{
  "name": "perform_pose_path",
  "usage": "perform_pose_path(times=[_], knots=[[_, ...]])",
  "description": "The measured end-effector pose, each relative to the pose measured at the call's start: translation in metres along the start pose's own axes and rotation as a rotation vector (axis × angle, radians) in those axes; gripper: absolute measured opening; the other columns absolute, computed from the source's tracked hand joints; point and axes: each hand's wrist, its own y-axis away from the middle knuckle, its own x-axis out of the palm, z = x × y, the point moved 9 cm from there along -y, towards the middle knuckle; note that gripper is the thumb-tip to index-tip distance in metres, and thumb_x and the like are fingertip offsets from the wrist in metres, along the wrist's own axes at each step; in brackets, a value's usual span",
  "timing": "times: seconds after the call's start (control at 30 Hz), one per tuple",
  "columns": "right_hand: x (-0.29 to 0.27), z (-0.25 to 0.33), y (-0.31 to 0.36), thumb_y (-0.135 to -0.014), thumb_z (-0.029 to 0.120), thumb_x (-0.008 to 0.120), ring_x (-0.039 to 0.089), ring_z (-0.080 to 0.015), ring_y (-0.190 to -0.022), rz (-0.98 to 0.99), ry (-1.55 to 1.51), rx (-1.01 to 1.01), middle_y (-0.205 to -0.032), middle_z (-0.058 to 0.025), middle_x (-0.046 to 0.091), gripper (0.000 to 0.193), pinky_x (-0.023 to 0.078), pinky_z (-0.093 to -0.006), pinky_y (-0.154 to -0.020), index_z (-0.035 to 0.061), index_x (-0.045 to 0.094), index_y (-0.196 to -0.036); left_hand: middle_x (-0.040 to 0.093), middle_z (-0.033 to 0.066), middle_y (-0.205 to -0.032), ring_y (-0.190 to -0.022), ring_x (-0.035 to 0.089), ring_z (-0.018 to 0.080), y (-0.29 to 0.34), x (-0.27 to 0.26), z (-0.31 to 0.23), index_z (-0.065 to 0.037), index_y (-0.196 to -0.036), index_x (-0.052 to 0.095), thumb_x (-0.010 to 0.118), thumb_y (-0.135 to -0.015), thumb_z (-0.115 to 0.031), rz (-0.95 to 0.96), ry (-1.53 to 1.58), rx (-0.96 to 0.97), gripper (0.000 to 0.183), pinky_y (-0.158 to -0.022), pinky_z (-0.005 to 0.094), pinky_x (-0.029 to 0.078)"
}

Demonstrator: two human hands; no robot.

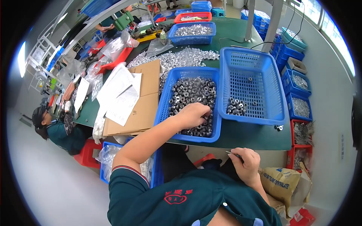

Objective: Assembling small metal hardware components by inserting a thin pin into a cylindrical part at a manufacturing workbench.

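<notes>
My left hand (193, 115) reaches into a blue plastic basket (161, 109) heaped with small, round metal bushings (188, 92) with centre holes. Its fingers are curled down at the heap, and whatever lies between them is hidden. Beyond the table's front edge, my right hand (246, 164) is closed in a pinch. A thin, light, pin-like piece (228, 152) sticks out from its fingertips; its exact kind is too small to tell. To the right stands a second blue basket (264, 109), slightly tilted, with a small group of similar bushings (236, 107) near its front.
Cardboard (149, 100) and paper sheets (122, 98) lie left of the baskets. Loose shiny parts (188, 56) cover the green table (233, 32) behind. Stacked blue crates (299, 83) line the right wall, near a sack (281, 182). A co-worker (62, 130) sits at the left.
</notes>
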Motion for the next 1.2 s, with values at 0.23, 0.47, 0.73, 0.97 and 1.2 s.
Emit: perform_pose_path(times=[0.23, 0.47, 0.73, 0.97, 1.2], knots=[[0.004, -0.002, -0.004, -0.074, 0.0, 0.074, 0.059, -0.0221, -0.054, -0.011, -0.003, 0.018, -0.068, -0.0068, 0.063, 0.015, 0.045, -0.0311, -0.052, 0.0046, 0.064, -0.084, 0.061, 0.0049, -0.091, -0.092, 0.065, 0.015, 0.03, -0.041, -0.017, -0.002, -0.095, 0.058, 0.07, -0.082, -0.005, -0.164, 0.679, -0.178, 0.018, -0.077, 0.0287, 0.051], [0.01, 0.019, -0.043, -0.071, -0.001, 0.076, 0.057, -0.0226, -0.052, -0.041, -0.116, -0.039, -0.066, -0.0069, 0.061, 0.02, 0.044, -0.0316, -0.05, 0.0038, 0.064, -0.086, 0.058, 0.0054, -0.11, -0.086, 0.063, 0.0102, 0.069, -0.018, -0.043, -0.002, -0.094, 0.062, 0.069, -0.079, 0.011, -0.296, 1.34, -0.091, 0.021, -0.076, 0.0231, 0.051], [0.033, 0.037, -0.045, -0.07, 0.001, 0.077, 0.056, -0.0195, -0.053, -0.042, -0.039, -0.205, -0.066, -0.0043, 0.061, 0.021, 0.041, -0.0314, -0.049, 0.0049, 0.064, -0.086, 0.06, 0.0077, -0.108, -0.093, 0.061, 0.0119, 0.083, -0.006, -0.053, -0.002, -0.099, 0.064, 0.071, -0.077, 0.011, -0.368, 1.405, -0.091, 0.027, -0.079, 0.0254, 0.051], [0.034, 0.057, -0.042, -0.069, 0.001, 0.071, 0.063, -0.0192, -0.061, -0.02, 0.128, -0.394, -0.072, -0.0035, 0.064, 0.02, 0.046, -0.0312, -0.053, 0.0046, 0.064, -0.087, 0.06, 0.0033, -0.097, -0.084, 0.059, 0.0076, 0.089, -0.01, -0.052, -0.002, -0.097, 0.067, 0.076, -0.075, 0.006, -0.401, 1.208, -0.096, 0.025, -0.071, 0.022, 0.049], [0.038, 0.057, -0.039, -0.07, 0.001, 0.071, 0.063, -0.0192, -0.061, -0.028, 0.1, -0.454, -0.076, -0.0044, 0.065, 0.019, 0.046, -0.0315, -0.053, 0.0044, 0.063, -0.086, 0.061, 0.0039, -0.097, -0.085, 0.061, 0.009, 0.09, -0.01, -0.05, -0.001, -0.095, 0.068, 0.077, -0.075, 0.005, -0.369, 1.213, -0.098, 0.023, -0.071, 0.023, 0.05]])
